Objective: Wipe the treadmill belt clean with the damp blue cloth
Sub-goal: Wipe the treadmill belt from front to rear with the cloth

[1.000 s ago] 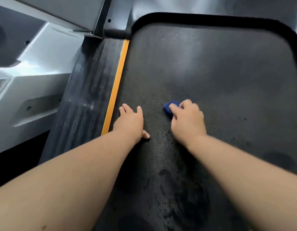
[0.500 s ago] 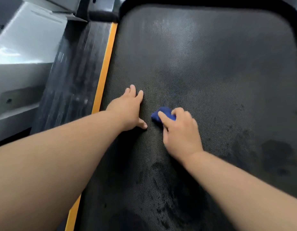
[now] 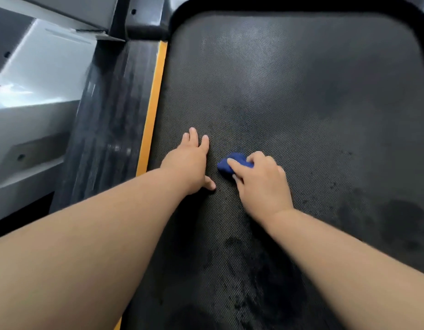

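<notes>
Nearer the flat left hand (image 3: 188,166) now, right hand (image 3: 261,184) grips the wadded blue cloth (image 3: 239,158).

Both your bare arms reach forward and down, side by side. Your left hand (image 3: 189,165) lies flat, palm down, fingers straight and close together, thumb splayed toward the right. Just beside it, your right hand (image 3: 261,184) is curled, knuckles up, index finger stretched over the bunched blue cloth (image 3: 232,163) its fingers grip. The left forearm (image 3: 99,234) angles in from lower left, the right forearm (image 3: 349,265) from lower right.
</notes>
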Available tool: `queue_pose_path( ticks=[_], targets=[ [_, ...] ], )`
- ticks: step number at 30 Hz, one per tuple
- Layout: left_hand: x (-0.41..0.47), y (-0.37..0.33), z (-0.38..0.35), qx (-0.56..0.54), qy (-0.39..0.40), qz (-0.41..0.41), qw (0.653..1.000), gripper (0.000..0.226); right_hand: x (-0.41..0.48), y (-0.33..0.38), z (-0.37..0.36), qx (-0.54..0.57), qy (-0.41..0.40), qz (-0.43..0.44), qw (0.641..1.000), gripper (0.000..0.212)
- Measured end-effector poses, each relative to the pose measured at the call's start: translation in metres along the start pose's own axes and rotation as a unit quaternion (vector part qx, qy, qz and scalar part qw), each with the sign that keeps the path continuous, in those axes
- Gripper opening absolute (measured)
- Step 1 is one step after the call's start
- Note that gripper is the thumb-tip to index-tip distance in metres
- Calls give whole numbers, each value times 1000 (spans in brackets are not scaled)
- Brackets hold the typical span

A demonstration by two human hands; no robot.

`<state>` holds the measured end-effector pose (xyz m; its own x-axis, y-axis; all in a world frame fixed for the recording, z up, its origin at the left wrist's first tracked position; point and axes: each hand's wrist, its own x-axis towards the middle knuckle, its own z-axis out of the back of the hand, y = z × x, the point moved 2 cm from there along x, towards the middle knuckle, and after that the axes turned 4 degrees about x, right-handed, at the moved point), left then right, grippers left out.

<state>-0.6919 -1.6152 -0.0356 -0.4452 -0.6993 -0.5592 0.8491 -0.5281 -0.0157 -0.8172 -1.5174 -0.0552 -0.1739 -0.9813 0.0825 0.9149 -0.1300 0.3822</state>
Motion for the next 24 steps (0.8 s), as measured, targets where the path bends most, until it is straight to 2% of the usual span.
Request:
queue_pose_path(
  ticks=[4,8,10,15,18,22,24],
  targets=[
    [0,1,0,-4,-2,-4,1000,121,46,-2,-2,-34,-22,11,999,22],
    [0,3,-3,1,-7,-11,1000,121,105,-2,-4,-26,3,-91,996,30],
    [0,3,-1,2,-14,-12,1000,121,87,1,-3,-23,4,-84,996,30],
    [0,3,0,3,-6,-8,1000,122,-31,-9,17,-2,-2,-5,1000,30],
    [0,3,0,5,-1,-9,1000,122,-13,-22,19,-49,-2,22,999,27],
    [3,2,-2,19,0,-13,1000,122,69,-27,14,-68,7,-86,994,25],
    [3,3,-3,15,-1,-19,1000,121,79,-24,12,-63,9,-104,993,27]
  ],
)
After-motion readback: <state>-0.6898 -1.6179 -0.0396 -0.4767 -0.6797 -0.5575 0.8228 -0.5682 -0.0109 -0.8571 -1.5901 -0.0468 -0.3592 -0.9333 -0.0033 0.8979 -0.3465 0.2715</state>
